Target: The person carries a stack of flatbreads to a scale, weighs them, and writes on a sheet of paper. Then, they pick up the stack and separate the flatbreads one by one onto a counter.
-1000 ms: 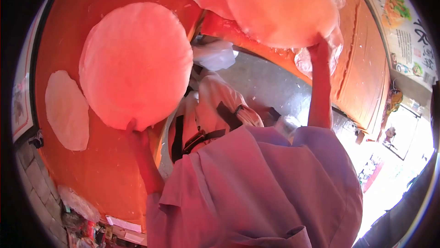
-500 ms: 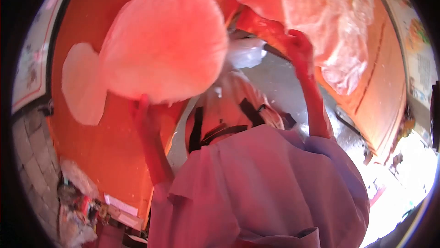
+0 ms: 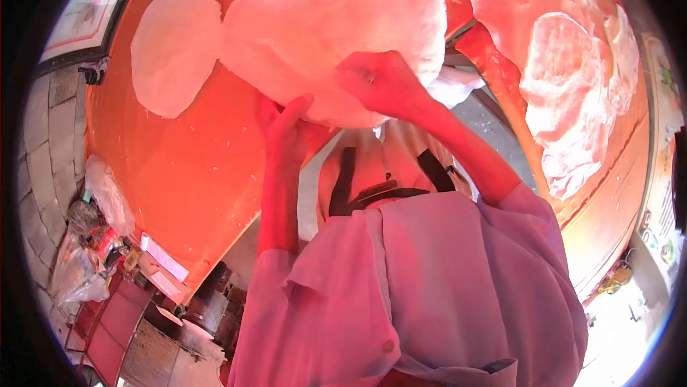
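Note:
A large, thin round sheet of dough [image 3: 336, 8], tinted pink by the light, spreads across the upper middle, close to my body. My left hand [image 3: 285, 124] grips its near edge, thumb on top and the other fingers mostly hidden underneath. Over the near right part of the sheet lies my right hand [image 3: 383, 83], its fingers bent and pressed together against the surface. Whatever its fingertips pinch, if anything, is hidden. A smaller oval dough sheet [image 3: 177, 47] lies on the orange table [image 3: 186, 179] to the left, next to the large one.
More thin, wrinkled dough sheets [image 3: 569, 94] lie on the orange surface at the right. A white plastic bag [image 3: 454, 85] shows in the gap between the surfaces. Plastic bags and clutter [image 3: 89, 244] sit at the lower left, beside a tiled wall [image 3: 54, 122].
My right hand has come from the right-hand table edge onto the large sheet. My left hand still holds its near edge. The view has shifted, so the sheets appear farther right.

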